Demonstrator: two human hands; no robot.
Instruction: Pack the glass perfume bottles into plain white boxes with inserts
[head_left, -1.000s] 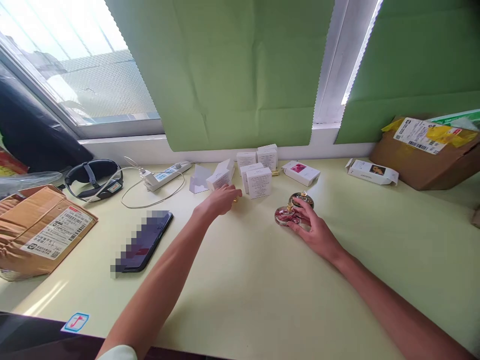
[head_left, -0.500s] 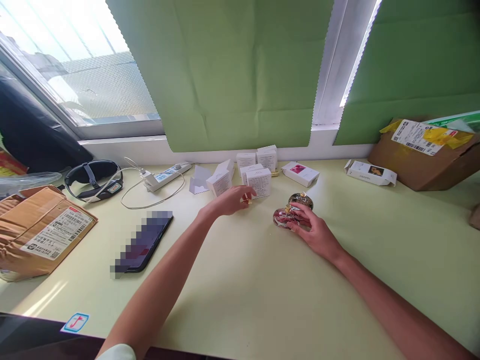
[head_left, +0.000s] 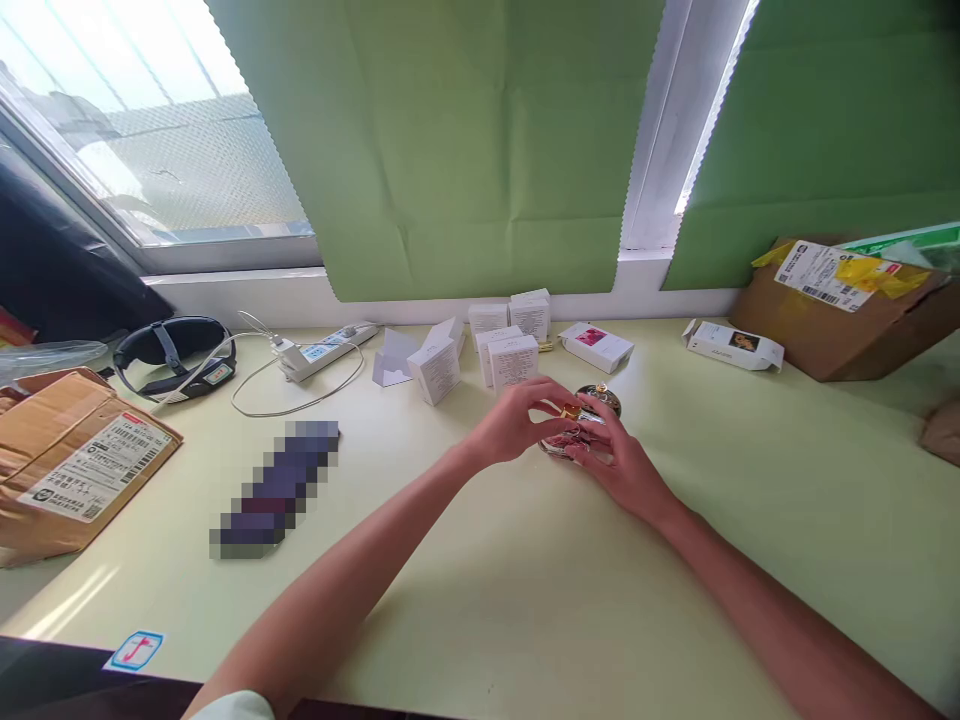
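Two small round glass bottles stand in the middle of the pale green table. My right hand (head_left: 619,465) grips the nearer, pinkish bottle (head_left: 556,441) from the right. My left hand (head_left: 517,420) has come over the same bottle and pinches a small gold cap (head_left: 571,411) at its top. The second bottle (head_left: 600,399), darker with a gold top, stands just behind, untouched. Several small white boxes (head_left: 499,340) sit beyond the hands near the wall.
A phone (head_left: 274,490) lies to the left. A power strip (head_left: 326,348) with cable and a black headband (head_left: 172,345) are at the back left. Cardboard boxes stand at the far left (head_left: 71,465) and far right (head_left: 840,310). Two flat white cartons (head_left: 731,343) lie at the back right.
My left hand moved right from beside the white boxes, carrying the gold cap over to the pinkish bottle. My right hand stayed on that bottle.
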